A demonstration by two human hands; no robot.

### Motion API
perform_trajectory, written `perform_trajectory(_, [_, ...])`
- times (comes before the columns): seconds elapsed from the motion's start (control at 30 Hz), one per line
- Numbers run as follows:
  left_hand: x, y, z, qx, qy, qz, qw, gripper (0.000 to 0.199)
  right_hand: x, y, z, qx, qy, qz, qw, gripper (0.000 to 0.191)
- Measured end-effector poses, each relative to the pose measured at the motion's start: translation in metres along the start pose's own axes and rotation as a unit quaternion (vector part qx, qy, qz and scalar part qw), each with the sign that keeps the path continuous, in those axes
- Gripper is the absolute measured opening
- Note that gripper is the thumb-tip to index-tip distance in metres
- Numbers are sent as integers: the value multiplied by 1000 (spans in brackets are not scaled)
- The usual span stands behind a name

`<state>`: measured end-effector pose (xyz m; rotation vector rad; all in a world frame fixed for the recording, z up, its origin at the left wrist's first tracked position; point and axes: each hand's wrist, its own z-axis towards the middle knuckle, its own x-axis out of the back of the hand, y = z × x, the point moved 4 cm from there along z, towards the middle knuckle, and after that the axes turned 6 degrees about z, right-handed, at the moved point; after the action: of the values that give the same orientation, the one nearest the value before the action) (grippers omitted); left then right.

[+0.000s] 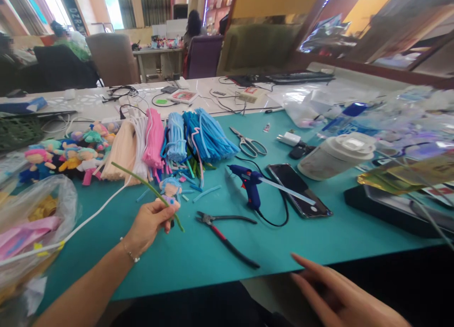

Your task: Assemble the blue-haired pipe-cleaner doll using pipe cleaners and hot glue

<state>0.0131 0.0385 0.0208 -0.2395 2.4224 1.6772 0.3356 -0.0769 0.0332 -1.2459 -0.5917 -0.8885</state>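
Blue-haired doll (171, 188), one: clamped with green strip (136, 176) in left hand (152, 219), above worktop (191, 256). Right hand (336, 289): fingers parted, nothing visible held, near front edge. Hazard: a slackened pinch could let the strip slip free.

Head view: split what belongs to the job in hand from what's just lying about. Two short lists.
Likely part of the job:
- blue-haired doll and green pipe cleaner, both in the left hand
- pipe-cleaner bundles
- glue gun
- cutting pliers
- scissors

Probably just lying about:
- smartphone
- lidded cup
- white charger plug
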Motion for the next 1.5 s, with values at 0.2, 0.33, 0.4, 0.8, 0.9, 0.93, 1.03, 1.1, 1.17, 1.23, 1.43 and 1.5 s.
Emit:
perform_trajectory(0.2, [3,-3,2,3,-12,33,999,41,-62,-124,51,146,-66,175,971,7])
perform_trajectory(0.33, [4,-6,4,-13,-33,64,997,37,-98,-152,72,128,-109,219,961,12])
perform_trajectory(0.4, [4,-7,4,-26,-40,71,996,34,-109,-156,77,113,-133,252,952,16])
perform_trajectory(0.8, [3,3,3,-16,10,-68,997,43,-98,-124,141,46,-88,138,985,9])
perform_trajectory(0.9, [3,3,4,-15,6,-78,997,41,-93,-128,146,93,-46,21,994,4])
perform_trajectory(0.93, [4,3,4,-16,6,-80,997,39,-93,-133,144,124,-39,18,991,2])
perform_trajectory(1.03, [4,4,5,-27,4,-81,996,33,-99,-155,134,247,-83,93,961,8])
perform_trajectory(1.1, [4,5,5,-36,4,-73,997,31,-106,-165,127,296,-113,128,940,10])
perform_trajectory(1.17, [4,4,5,-40,6,-64,997,31,-113,-169,124,310,-115,129,935,15])
perform_trajectory(1.23, [4,4,4,-43,11,-58,997,31,-118,-169,123,311,-112,130,935,17])
perform_trajectory(1.43, [5,6,0,-82,9,-46,996,28,-118,-160,123,290,-92,224,926,9])
perform_trajectory(1.5, [7,7,-1,-100,21,-20,995,25,-115,-159,123,281,-91,261,919,9])
